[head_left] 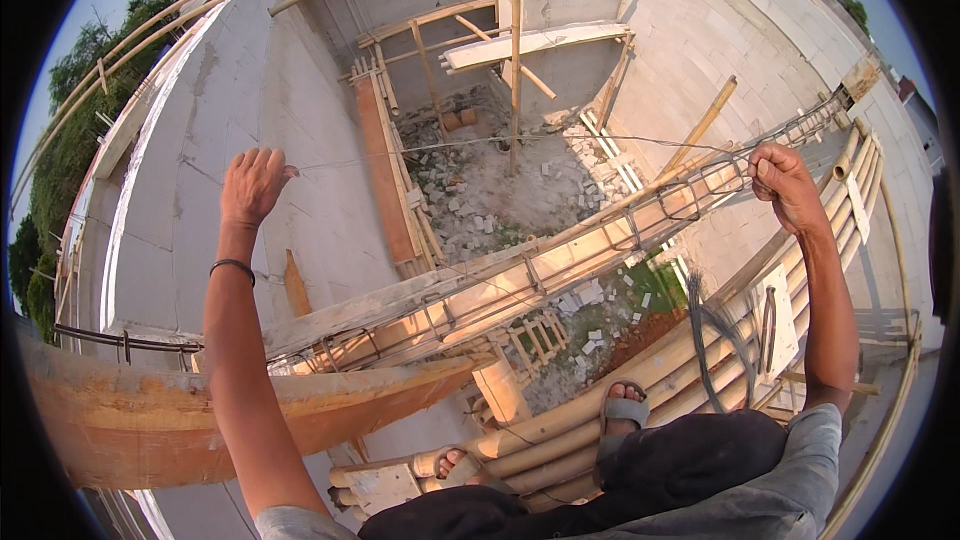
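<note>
A thin wire [450, 144] runs nearly level between my two raised hands, sagging a little. My left hand [257, 185] is closed on its left end, in front of the pale block wall. On the other side my right hand [785, 185] makes a fist around the right end, close to the rebar cage [683, 202]. This cage of steel bars and square stirrups lies along a wooden formwork trough [590, 248] that crosses below the wire. A bundle of dark tie wire [728, 340] rests on the bamboo beside my right knee.
My sandalled feet stand on a platform of bamboo poles [560, 440]. Far below is a floor strewn with block rubble [480, 210], framed by block walls [720, 30]. An upright bamboo post [516, 70] and a plank scaffold [540, 43] stand there. A large orange-brown board [160, 425] lies at left.
</note>
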`<state>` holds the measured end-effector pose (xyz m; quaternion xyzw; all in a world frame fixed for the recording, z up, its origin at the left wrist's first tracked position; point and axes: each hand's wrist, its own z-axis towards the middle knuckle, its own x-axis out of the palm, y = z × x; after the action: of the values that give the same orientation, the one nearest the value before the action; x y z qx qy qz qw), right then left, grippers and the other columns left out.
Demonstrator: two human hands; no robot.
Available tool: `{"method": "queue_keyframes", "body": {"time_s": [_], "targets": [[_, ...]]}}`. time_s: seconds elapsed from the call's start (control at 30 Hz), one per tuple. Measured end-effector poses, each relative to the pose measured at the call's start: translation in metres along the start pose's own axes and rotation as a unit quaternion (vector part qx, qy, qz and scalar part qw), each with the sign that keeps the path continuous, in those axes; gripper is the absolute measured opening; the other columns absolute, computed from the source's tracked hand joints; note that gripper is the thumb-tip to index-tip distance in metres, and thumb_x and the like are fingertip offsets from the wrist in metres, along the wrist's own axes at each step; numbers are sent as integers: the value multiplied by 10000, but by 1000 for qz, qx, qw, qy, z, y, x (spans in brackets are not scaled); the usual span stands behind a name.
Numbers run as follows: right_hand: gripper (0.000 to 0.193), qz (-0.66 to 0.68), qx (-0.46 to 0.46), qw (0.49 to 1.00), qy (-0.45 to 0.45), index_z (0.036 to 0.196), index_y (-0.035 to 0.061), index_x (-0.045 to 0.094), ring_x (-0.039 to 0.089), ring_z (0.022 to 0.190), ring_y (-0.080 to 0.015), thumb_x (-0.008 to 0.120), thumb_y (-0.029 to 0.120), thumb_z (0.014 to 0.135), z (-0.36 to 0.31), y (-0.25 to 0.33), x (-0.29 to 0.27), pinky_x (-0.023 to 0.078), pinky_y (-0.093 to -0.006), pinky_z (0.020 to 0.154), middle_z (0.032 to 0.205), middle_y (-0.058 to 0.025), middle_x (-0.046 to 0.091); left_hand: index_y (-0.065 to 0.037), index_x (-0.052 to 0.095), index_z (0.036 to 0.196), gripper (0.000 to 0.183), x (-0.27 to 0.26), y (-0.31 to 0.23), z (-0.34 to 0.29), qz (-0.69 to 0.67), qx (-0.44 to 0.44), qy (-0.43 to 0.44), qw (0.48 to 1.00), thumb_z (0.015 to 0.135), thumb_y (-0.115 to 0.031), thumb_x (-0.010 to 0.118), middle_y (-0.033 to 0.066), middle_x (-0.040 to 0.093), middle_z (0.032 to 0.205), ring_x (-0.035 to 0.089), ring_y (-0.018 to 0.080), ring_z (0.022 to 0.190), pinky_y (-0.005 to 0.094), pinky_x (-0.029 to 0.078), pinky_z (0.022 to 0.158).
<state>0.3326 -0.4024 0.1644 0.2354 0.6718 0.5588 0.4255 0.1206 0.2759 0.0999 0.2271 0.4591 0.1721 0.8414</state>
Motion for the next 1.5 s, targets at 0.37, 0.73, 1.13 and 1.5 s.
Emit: {"method": "queue_keyframes", "body": {"time_s": [0.37,0.73,1.13,1.5], "targets": [[168,-167,152,835,502,908,4,677,587,666,-151,674,165,859,-16,-24,51,447,-324,628,689,-60,633,-121,436,775,409,1,11,17,13,-33,-23,999,910,-477,583,30,496,621,557,218,581,365,446,552],[316,-411,42,907,77,1018,7,594,667,739,-326,749,148,781,10,-55,80,487,-410,662,746,-170,665,-128,439,747,404,-11,-54,48,-40,4,-55,998,944,-458,565,10,488,600,546,191,544,343,440,509],[136,-272,-280,920,-25,965,3,651,659,720,-291,680,101,875,35,7,138,496,-367,639,795,-134,663,-148,465,744,348,-70,-191,82,-173,47,-53,982,921,-391,639,1,480,600,556,162,536,315,445,485],[86,-537,-182,824,-7,910,62,662,643,704,-328,672,121,849,25,10,133,491,-433,622,739,-125,640,-158,420,669,409,-61,-173,81,-129,7,-172,977,885,-379,687,-8,396,581,447,151,529,311,347,495]]}}
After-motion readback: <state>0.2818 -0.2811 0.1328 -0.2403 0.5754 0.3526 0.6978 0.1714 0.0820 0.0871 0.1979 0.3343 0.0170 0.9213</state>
